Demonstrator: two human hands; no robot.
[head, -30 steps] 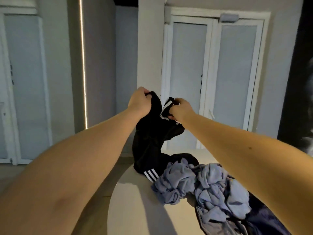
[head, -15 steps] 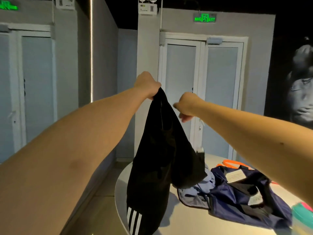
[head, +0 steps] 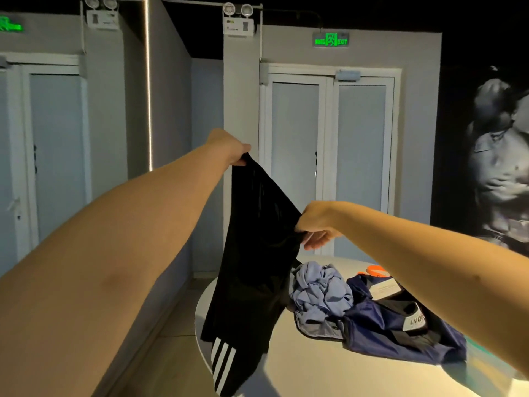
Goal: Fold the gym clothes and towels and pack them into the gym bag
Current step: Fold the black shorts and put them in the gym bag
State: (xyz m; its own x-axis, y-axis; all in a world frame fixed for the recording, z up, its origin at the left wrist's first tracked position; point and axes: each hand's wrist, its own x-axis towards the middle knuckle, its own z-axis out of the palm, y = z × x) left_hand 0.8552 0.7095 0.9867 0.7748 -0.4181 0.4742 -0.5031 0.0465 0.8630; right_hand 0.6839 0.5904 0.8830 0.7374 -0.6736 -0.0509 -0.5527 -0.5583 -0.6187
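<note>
Arms reach out mid-frame: I see the left hand (head: pixel 229 147) gripping the black shorts (head: pixel 257 253) at the top, the right hand (head: pixel 317 222) pinching their edge lower down. At lower right, on the table (head: pixel 315 373), the navy gym bag (head: pixel 380 333) reads "LVQU", with a crumpled blue cloth (head: pixel 320 290) just left of it. The green sign (head: pixel 330 40) above reads "EXIT".

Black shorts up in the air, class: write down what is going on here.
A person holds the black shorts up over the edge of a round table. The left grip pinches the top corner; the right grip holds an edge lower down. The shorts hang loose, not yet folded. On the table lie a crumpled pale blue cloth and a navy bag.
</note>
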